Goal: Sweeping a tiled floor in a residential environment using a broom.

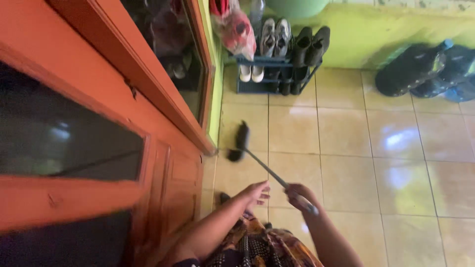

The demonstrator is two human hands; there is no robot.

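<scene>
Broom (241, 142) head sits on glossy tile floor (346, 148) by orange door (99, 163); my right hand (297, 196) grips handle, left hand (256, 193) loose, off it. Shoe rack (277, 74) at green wall (376, 34).

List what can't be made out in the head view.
- Right hand grip on the broom handle: motion-blurred.
- Broom head: blurred, bristles unclear.
- Left hand: whether it touches the handle, unclear.
- Dark bags: cut off by the right edge.
- Feet: hidden by the patterned skirt.

head view | looks steeply down, tilted | near orange door (99, 99) | tiled floor (346, 148) ahead
</scene>
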